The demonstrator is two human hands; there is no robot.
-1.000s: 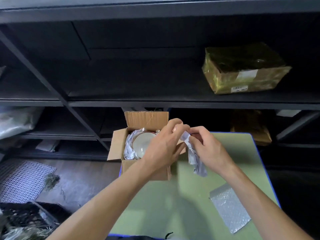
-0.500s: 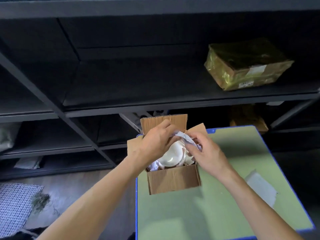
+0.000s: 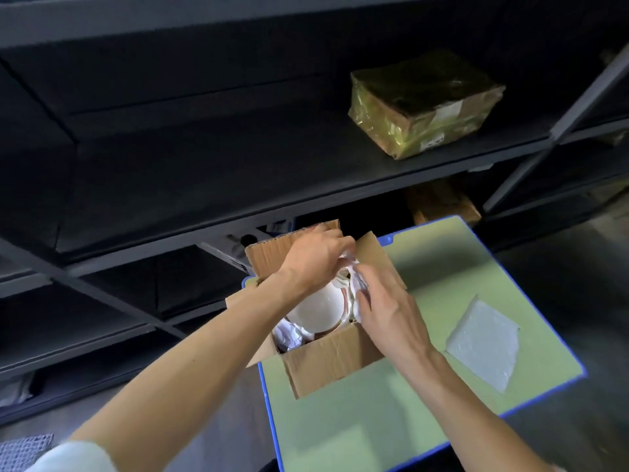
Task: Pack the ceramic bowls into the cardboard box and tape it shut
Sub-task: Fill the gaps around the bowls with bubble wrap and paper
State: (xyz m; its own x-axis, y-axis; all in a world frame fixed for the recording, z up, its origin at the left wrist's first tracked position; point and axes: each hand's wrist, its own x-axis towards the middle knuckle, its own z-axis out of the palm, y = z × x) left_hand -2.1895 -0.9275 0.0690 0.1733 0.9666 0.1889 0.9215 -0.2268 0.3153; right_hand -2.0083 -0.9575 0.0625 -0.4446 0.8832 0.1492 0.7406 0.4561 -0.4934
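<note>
An open cardboard box [image 3: 332, 359] stands on the far left part of a green table top [image 3: 391, 413] with a blue rim. Inside it lies a white ceramic bowl [image 3: 318, 310] bedded in crumpled white wrapping [image 3: 287, 337]. Both hands are over the box's far right corner. My left hand [image 3: 315, 258] reaches in from the left with its fingers curled on a wad of white wrapping [image 3: 355, 282]. My right hand [image 3: 388, 313] holds the same wad from the right, at the bowl's right edge. The fingertips of both hands are partly hidden.
A flat sheet of bubble wrap [image 3: 483, 345] lies on the table to the right of the box. Dark metal shelving [image 3: 238, 172] runs behind the table; a parcel wrapped in yellowish film [image 3: 425, 103] sits on it, another parcel [image 3: 442, 204] on the shelf below.
Both hands carried the white wrapping from beside the box down into it, next to the bowl. The camera view shifted left and closer to the box.
</note>
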